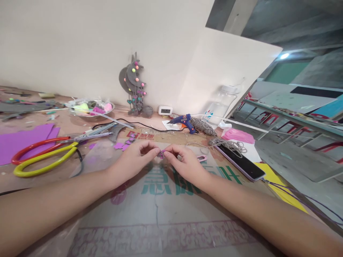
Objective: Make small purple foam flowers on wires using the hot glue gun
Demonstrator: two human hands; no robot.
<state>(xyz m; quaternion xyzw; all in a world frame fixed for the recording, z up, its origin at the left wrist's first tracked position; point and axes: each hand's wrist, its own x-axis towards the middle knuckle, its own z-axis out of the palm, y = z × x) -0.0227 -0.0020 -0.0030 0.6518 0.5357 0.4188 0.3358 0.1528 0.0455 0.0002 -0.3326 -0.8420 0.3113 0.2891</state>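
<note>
My left hand [142, 155] and my right hand [180, 160] meet over the middle of the printed cardboard [160, 210]. Pinched between the fingertips of both is a small purple piece [161, 154], mostly covered by the fingers, so its exact shape is hidden. A thin dark thread [157, 208] lies below the hands on the cardboard. Just left of my left hand lie purple felt cutouts [122, 146]. Close by my right hand is a small pink-and-white tool [202, 158], partly hidden behind that hand.
Red-and-yellow-handled scissors [45, 153] rest on the left by purple felt sheets [26, 142]. A blue glue gun [184, 122], grey yarn [202, 125] and a bottle [221, 105] stand behind. On the right lies a phone [239, 160]. A moon-shaped felt hanging [135, 84] is against the wall.
</note>
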